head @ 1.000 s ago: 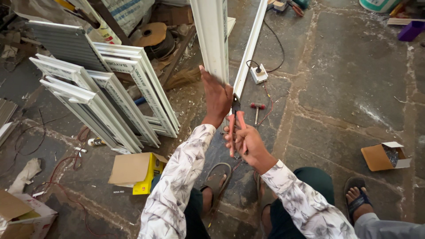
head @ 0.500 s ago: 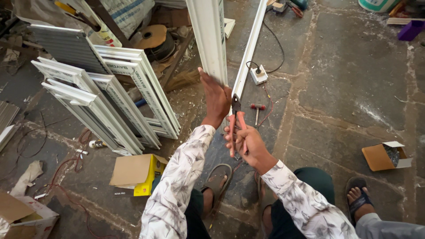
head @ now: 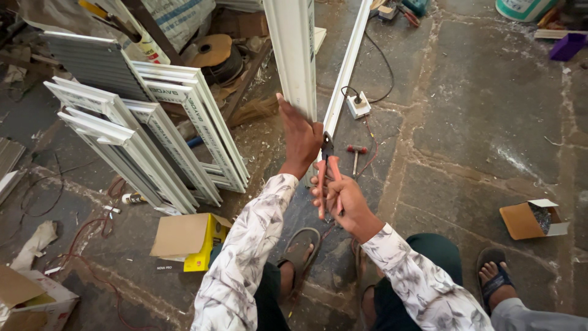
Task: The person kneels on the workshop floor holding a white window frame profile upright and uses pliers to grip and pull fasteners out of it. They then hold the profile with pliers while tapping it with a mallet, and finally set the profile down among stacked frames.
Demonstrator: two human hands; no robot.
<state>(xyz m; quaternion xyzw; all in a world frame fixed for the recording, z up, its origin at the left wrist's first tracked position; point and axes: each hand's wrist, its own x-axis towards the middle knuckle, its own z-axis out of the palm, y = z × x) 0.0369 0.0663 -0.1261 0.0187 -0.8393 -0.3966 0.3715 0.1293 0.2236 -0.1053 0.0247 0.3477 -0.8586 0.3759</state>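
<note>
While the left hand (head: 301,138) grips the lower end of a wide white window-frame profile (head: 293,55), fingers wrapped round its edge and thumb pressed against the face, the right hand (head: 342,199) is clenched round the red handles of a pair of pliers (head: 326,178). Pliers point upward — the dark nose sits at the bottom end of a narrow white strip (head: 347,67) that runs just beside the profile; whether the nose actually bites the strip cannot be told. Both hands are raised above the stone floor (head: 478,122), close together, nearly touching.

Around them: a small hammer (head: 356,154) with a red head lies on the floor just past the pliers, a white socket box (head: 358,105) with a black cable beyond it. Stacked white window frames (head: 153,141) lean to the left; a yellow-sided cardboard box (head: 190,239) lies near the left sleeve.

Against the frames half a second and a second back — grip, pliers and profile unchanged; no visible shift.
</note>
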